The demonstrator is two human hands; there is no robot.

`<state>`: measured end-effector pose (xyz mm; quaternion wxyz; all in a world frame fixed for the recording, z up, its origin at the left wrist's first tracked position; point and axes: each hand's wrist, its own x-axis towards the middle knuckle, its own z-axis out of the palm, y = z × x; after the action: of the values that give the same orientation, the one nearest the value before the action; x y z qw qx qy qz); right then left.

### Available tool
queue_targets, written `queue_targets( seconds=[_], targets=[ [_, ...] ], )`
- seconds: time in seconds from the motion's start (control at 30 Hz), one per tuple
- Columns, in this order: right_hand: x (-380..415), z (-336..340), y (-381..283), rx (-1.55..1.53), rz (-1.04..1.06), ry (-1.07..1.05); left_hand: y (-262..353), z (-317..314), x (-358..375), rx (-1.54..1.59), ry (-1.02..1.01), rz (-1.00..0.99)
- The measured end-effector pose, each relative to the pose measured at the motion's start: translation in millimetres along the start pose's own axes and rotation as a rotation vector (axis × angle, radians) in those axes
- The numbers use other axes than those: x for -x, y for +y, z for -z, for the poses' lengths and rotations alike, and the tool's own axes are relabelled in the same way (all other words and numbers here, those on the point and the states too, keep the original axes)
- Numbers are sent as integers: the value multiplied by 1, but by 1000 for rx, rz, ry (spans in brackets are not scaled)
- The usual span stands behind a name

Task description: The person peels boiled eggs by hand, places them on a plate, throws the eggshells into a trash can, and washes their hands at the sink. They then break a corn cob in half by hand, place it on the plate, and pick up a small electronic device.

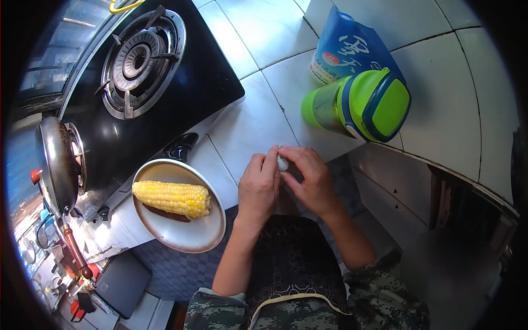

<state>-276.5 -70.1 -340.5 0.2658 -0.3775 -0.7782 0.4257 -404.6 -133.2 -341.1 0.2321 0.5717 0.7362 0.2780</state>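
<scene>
At the near edge of the tiled bench (258, 118), both hands together: left hand (258, 187) and right hand (311, 179) closed fingertip to fingertip on a small whitish object (282, 163), pinched between thumbs and forefingers; too small to tell what. Left grip curled tight around its near side, right grip folded over its far side, both touching it. Just left of the hands, a round plate (192, 234) bearing one yellow corn cob (172, 198), lying across a dark piece beneath. Farther left, a black gas stove (181, 88) with a pan (55, 165) on the near burner. Far right of the hands, a green and blue container (360, 104) on its side, touching a blue bag (352, 49) behind.
</scene>
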Motion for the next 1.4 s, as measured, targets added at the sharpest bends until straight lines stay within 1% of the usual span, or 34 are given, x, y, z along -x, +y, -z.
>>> queue_targets(
  seconds=[0.17, 0.33, 0.4, 0.53, 0.57, 0.63, 0.67, 0.73, 0.77, 0.83, 0.97, 1.03, 1.13, 1.2, 1.27, 1.33, 1.4],
  targets=[
    [1, 0, 2, -19, -12, 2, 0, 1, 0, 18, -15, 4],
    [1, 2, 4, -39, -28, -7, -4, -1, -1, 53, 39, -4],
    [3, 3, 4, -152, -121, -17, -3, -2, -2, 53, 60, 16],
    [2, 7, 4, -105, -137, 9, -2, -2, 1, 72, 104, 89],
    [1, 9, 3, -48, -121, 12, -2, -1, 2, 70, 103, 90],
    [2, 9, 2, 9, -107, 17, -2, -1, 4, 52, 206, 104],
    [2, 9, 1, 5, -118, 25, 0, 0, 4, 52, 204, 103],
    [4, 8, 1, 2, -128, 35, 4, 2, 4, -7, 241, 165],
    [5, 7, 2, -2, -134, 40, 5, 2, 5, -8, 241, 163],
    [8, 5, 5, -5, -139, 44, 9, 2, 5, 104, 162, 197],
    [10, 8, 5, -17, -124, 19, 16, -2, 7, 170, 147, 225],
    [9, 8, 2, -44, -135, 2, 18, -3, 5, 228, 133, 284],
    [8, 7, -1, -127, -167, 42, 15, -10, 5, 209, 166, 249],
    [7, 7, -2, -132, -248, 22, 14, -12, 5, 191, 178, 223],
    [6, 4, -1, -127, -256, 34, 12, -13, 4, 168, 191, 199],
    [6, 0, 0, -123, -265, 45, 12, -14, 4, 114, 213, 131],
    [5, -5, 1, -93, -244, 103, 9, -16, 5, 95, 216, 106]
  ],
)
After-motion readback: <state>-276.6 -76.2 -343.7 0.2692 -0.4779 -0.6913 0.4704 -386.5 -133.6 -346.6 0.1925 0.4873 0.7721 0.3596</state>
